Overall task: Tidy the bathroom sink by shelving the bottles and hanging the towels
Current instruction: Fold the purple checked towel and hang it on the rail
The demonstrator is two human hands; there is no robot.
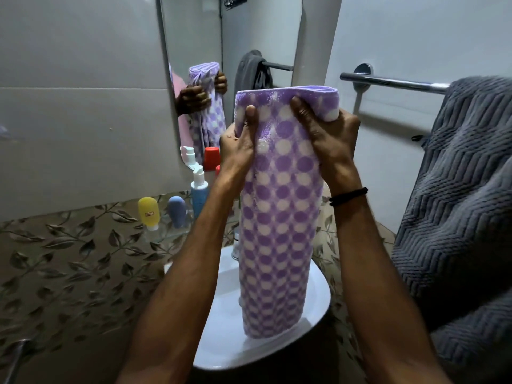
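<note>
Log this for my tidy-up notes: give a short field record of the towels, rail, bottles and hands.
purple dotted towel: folded, held upright over the sink, not on the rail
left hand: grips the towel's top, left side
right hand: grips the towel's top, right side
towel rail: on the right wall, left part uncovered
grey towel: draped over the rail's right part
left of sink: yellow bottle and pump bottle stand below the mirror
</note>
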